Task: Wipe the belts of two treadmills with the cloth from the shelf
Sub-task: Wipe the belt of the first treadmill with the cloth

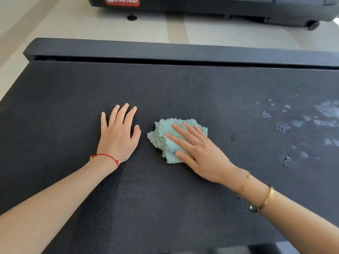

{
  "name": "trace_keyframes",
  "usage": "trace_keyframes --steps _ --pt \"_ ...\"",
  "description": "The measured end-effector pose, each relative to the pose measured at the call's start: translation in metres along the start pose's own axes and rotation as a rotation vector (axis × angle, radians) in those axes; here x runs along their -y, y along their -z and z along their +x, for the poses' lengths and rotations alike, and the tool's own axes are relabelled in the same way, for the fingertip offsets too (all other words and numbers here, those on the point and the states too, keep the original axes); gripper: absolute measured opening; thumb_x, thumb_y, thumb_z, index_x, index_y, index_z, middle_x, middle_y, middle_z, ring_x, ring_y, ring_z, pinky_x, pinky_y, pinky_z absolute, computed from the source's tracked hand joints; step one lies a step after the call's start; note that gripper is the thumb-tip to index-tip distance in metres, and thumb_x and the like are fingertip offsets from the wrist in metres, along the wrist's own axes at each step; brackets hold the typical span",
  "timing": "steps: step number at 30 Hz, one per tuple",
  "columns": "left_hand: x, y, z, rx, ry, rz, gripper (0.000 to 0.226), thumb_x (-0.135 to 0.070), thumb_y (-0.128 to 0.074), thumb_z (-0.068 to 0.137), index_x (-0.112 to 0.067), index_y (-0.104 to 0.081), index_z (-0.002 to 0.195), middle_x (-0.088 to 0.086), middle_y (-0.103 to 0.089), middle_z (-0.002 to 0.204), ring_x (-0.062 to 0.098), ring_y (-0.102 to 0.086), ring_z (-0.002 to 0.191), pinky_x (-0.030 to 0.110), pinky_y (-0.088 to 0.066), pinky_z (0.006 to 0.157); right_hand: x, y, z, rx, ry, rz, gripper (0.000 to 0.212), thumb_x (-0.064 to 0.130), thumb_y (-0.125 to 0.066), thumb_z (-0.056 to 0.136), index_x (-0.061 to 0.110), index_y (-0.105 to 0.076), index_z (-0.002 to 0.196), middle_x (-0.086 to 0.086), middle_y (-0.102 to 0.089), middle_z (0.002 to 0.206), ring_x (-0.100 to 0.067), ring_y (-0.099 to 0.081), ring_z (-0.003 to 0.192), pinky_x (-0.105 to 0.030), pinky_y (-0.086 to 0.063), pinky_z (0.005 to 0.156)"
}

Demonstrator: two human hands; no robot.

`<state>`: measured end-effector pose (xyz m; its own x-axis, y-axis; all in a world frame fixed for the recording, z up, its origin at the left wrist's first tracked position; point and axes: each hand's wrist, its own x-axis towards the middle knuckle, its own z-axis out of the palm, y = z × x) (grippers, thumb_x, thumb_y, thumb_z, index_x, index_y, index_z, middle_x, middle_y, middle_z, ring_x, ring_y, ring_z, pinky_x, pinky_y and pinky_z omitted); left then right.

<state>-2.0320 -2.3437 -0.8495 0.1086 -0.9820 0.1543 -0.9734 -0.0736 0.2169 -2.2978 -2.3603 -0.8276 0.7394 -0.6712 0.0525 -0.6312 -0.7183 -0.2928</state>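
A black treadmill belt [183, 92] fills most of the head view. A crumpled pale green cloth [165, 132] lies on it near the middle. My right hand [200, 151] presses flat on the cloth with straight fingers spread over it. My left hand [118, 132] rests flat on the bare belt just left of the cloth, fingers straight, a red string at the wrist. Pale smudges and worn spots [282, 127] mark the belt at the right. A second treadmill [201, 6] with a red STAR TRAC badge stands across the floor at the top.
A black side rail [165, 50] runs along the belt's far edge. Beyond it lies beige floor [91, 24] between the two machines. A small foot [132, 17] and a wheel [312, 25] stick out under the far treadmill.
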Motion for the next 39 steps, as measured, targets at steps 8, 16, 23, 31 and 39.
trace_keyframes --steps 8,16,23,31,39 --pt "-0.006 0.008 -0.036 0.059 0.075 -0.024 0.059 -0.039 -0.031 0.102 -0.02 -0.022 0.157 0.004 -0.016 0.165 0.023 -0.006 0.153 0.058 -0.002 0.12 -0.052 0.002 0.038 -0.162 -0.464 -0.031 0.05 0.042 -0.031 0.104 0.031 -0.027 0.153 -0.004 -0.016 0.163 -0.03 -0.007 0.151 -0.042 0.0 0.122" --pt "-0.012 0.007 -0.056 0.031 0.071 0.002 0.059 -0.038 -0.031 0.102 -0.02 -0.021 0.157 0.006 -0.016 0.165 0.025 -0.007 0.152 0.057 -0.003 0.121 0.069 -0.011 -0.095 0.05 0.036 -0.026 0.051 0.047 -0.026 0.106 0.04 -0.013 0.154 0.008 -0.003 0.164 -0.019 0.004 0.152 -0.038 0.002 0.123" --pt "-0.013 0.009 -0.056 0.053 0.082 0.01 0.058 -0.038 -0.031 0.103 -0.02 -0.02 0.157 0.006 -0.015 0.165 0.026 -0.007 0.152 0.058 -0.002 0.121 -0.018 0.004 -0.036 -0.087 -0.378 -0.043 0.051 0.044 -0.032 0.104 0.036 -0.022 0.153 0.0 -0.012 0.163 -0.027 -0.005 0.151 -0.042 -0.001 0.123" --pt "-0.013 0.008 -0.056 0.044 0.075 0.004 0.058 -0.038 -0.031 0.104 -0.02 -0.02 0.157 0.006 -0.014 0.165 0.026 -0.006 0.152 0.058 -0.001 0.121 0.092 -0.02 -0.111 0.046 0.105 -0.045 0.051 0.048 -0.03 0.104 0.037 -0.022 0.153 0.004 -0.01 0.164 -0.024 -0.004 0.151 -0.041 0.0 0.123" --pt "-0.012 0.009 -0.056 0.077 0.077 0.033 0.059 -0.041 -0.025 0.103 -0.021 -0.016 0.158 0.005 -0.011 0.166 0.025 -0.004 0.153 0.057 -0.001 0.121 -0.024 0.003 -0.042 -0.107 -0.327 -0.077 0.053 0.045 -0.031 0.103 0.025 -0.031 0.151 -0.009 -0.021 0.161 -0.035 -0.018 0.148 -0.038 -0.003 0.119"
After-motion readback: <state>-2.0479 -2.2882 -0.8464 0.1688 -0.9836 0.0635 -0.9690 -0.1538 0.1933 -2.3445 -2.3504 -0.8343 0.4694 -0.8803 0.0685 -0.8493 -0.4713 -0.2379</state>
